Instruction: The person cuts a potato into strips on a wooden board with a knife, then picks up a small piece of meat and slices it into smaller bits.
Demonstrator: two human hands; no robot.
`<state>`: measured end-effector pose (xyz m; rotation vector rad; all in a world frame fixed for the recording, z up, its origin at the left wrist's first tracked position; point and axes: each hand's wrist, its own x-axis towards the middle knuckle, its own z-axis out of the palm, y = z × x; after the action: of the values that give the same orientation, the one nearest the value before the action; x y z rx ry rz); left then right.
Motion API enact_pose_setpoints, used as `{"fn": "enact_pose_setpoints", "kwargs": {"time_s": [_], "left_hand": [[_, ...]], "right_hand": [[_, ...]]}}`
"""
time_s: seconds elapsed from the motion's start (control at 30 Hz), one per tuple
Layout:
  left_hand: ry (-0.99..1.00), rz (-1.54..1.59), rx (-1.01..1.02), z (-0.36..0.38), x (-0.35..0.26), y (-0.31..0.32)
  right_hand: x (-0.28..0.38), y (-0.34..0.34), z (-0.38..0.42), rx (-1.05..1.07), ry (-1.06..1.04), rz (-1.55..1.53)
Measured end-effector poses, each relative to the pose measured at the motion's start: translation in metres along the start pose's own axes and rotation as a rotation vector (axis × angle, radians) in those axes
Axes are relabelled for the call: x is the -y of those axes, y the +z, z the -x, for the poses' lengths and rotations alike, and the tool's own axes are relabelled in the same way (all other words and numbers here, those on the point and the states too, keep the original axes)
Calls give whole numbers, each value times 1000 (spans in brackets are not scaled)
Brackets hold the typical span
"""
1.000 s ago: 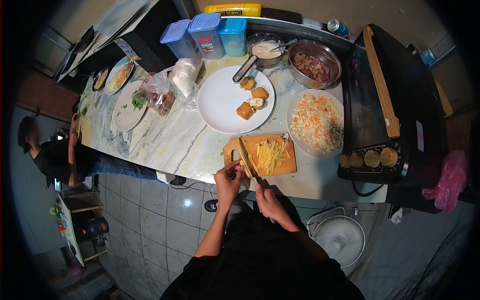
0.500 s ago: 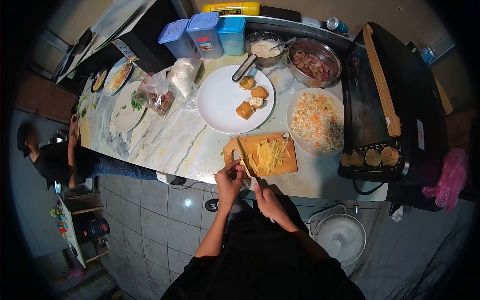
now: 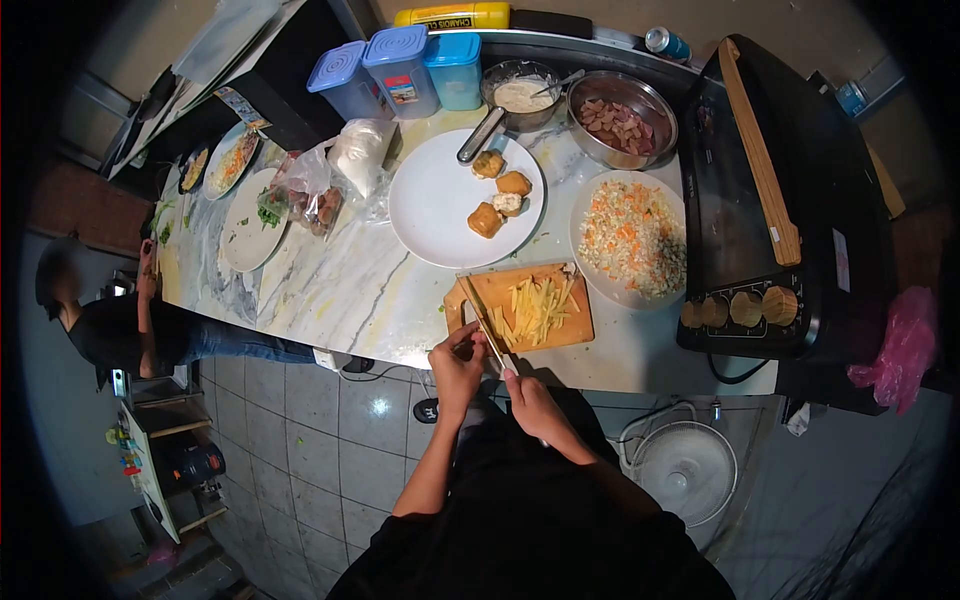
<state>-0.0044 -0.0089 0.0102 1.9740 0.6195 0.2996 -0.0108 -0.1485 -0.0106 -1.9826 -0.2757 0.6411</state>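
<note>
My right hand (image 3: 533,403) grips the handle of a kitchen knife (image 3: 484,316), whose blade points away from me across the left part of a wooden cutting board (image 3: 575,338). My left hand (image 3: 457,370) is closed at the board's near left edge, fingertips pinched beside the blade; what they hold is too small and hidden to name. Thin pale-yellow strips (image 3: 540,311) lie in a loose pile on the board, right of the knife.
Behind the board is a white plate (image 3: 425,215) with several browned pieces and a metal-handled utensil. To the right stand a plate of chopped vegetables (image 3: 628,235), a metal bowl of meat (image 3: 618,128) and a black oven (image 3: 745,200). Another person (image 3: 110,320) stands far left.
The knife blade has tipped slightly left, closer to my left fingertips. Both hands stay in nearly the same place, and the view has shifted a little.
</note>
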Motion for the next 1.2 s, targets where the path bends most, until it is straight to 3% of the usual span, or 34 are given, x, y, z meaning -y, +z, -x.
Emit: {"fn": "enact_pose_setpoints", "kwargs": {"time_s": [0.27, 0.33, 0.43, 1.07, 1.13, 1.2], "left_hand": [[-8, -25, 18, -1, 6, -1], [-125, 28, 46, -1, 3, -2], [-51, 34, 32, -1, 9, 0], [-29, 50, 50, -2, 7, -2], [-155, 102, 75, -2, 8, -2], [-155, 101, 81, -3, 7, -3]], "right_hand": [[-1, 3, 0, -3, 13, 41], [1, 3, 0, -26, 6, 52], [1, 2, 0, -4, 20, 42], [1, 4, -1, -84, 1, 109], [1, 3, -1, -62, 16, 84], [3, 2, -1, -65, 22, 87]]}}
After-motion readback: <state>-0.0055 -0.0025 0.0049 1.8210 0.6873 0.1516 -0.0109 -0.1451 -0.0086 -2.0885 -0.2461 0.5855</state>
